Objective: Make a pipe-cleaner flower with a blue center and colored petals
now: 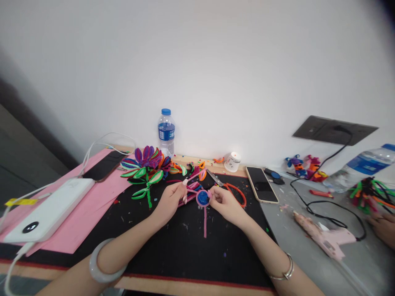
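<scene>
Between my hands is a small round piece of coiled blue pipe cleaner with a pink pipe cleaner around its rim. One pink end hangs straight down and others stretch toward the left. My left hand is closed, thumb and fingers pinching a pink strand. My right hand pinches the right edge of the round piece. Just behind lie loose pipe cleaners and a pair of scissors with orange handles. Left of them are finished pipe-cleaner flowers with green leaves.
A water bottle and paper cup stand by the wall. Phones, a white power bank and pink paper lie left; another phone and a pink glue gun with its cord lie right. Another person's hand shows far right.
</scene>
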Available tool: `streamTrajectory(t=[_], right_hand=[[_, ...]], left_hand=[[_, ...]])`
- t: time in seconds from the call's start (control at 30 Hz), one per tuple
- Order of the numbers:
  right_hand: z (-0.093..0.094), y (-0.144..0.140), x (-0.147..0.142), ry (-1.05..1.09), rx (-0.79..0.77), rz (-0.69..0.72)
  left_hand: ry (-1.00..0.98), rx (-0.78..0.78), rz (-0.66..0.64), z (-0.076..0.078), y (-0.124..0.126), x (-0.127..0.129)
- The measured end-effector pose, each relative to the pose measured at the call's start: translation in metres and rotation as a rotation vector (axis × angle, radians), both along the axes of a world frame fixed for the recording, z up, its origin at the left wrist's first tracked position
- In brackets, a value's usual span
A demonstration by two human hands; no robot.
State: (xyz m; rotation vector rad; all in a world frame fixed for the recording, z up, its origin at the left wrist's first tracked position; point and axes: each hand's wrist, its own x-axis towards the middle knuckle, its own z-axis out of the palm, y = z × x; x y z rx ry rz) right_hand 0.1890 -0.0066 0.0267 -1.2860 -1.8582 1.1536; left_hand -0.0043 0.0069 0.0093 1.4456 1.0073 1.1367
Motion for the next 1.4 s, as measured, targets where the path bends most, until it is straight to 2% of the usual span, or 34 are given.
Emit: streamTrajectory(t=[0.2, 0.4, 0.63, 0.8, 1.0, 1.13, 1.4], right_hand=[[0.001, 0.000, 0.000, 0.012, -0.006, -0.005], [0.000, 0.001, 0.000, 0.090, -0.029, -0.017], [0.001, 0.001, 0.003, 0.321, -0.133, -0.007], [0.000, 0.001, 0.005, 0.443, -0.154, -0.001], [0.000, 0.001, 0.005, 0.498, -0.168, 0.005], [-0.001, 0.001, 0.005, 0.516, -0.172, 0.009], [0.000, 0.000, 0.005, 0.413, -0.141, 0.051]], left_hand=[[-0.035, -0.096, -0.061, -0.002, -0.001, 0.004], [0.040, -0.033, -0.053, 0.000, -0.002, 0.002], [0.139, 0.004, -0.102, -0.004, -0.002, 0.002], [0.018, -0.089, -0.168, -0.007, -0.001, 0.005], [-0.012, -0.193, -0.281, -0.009, -0.002, 0.007], [-0.047, -0.295, -0.286, -0.008, -0.003, 0.008], [-0.211, -0.442, -0.414, 0.004, -0.007, 0.005]])
